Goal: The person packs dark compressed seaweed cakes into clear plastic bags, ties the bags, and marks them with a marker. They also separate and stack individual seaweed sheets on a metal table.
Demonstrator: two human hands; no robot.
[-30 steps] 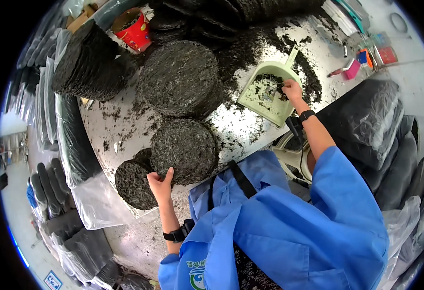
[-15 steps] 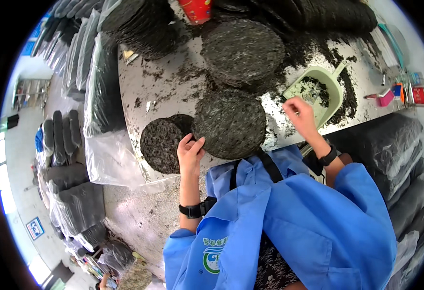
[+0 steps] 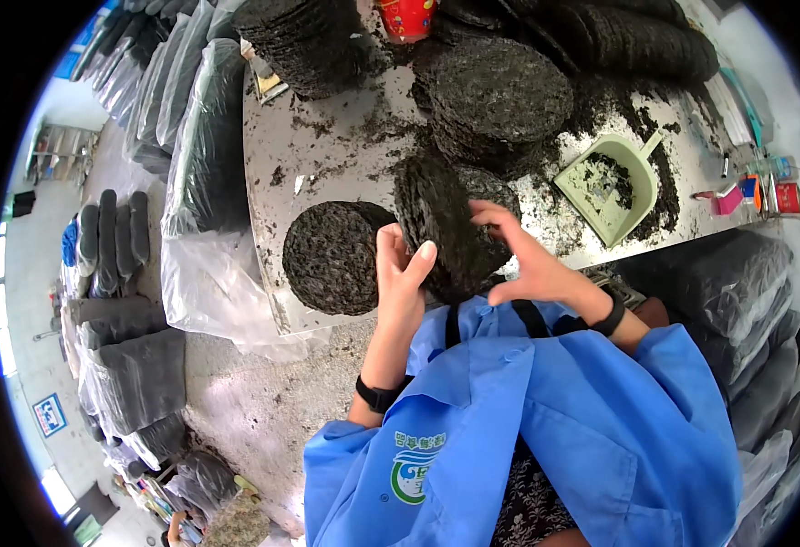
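My left hand grips the left edge of a dark round dried seaweed stack, its thumb on the near side. The stack is tipped up, nearly edge-on to me. Beside its right side is my right hand, fingers curved and apart; whether the fingertips touch the stack I cannot tell. Part of another seaweed round shows behind the raised stack. Just left of my left hand a smaller pile of seaweed rounds lies on the table.
A tall seaweed pile stands beyond my hands, with another pile at the far left. A pale green dustpan holding dark scraps lies to the right. A red container stands at the back. Plastic-wrapped stacks line the table's left side.
The seaweed in my left hand has gone from lying nearly flat to tipped on edge. My right hand has moved left and down from beside the dustpan, its fingers now spread.
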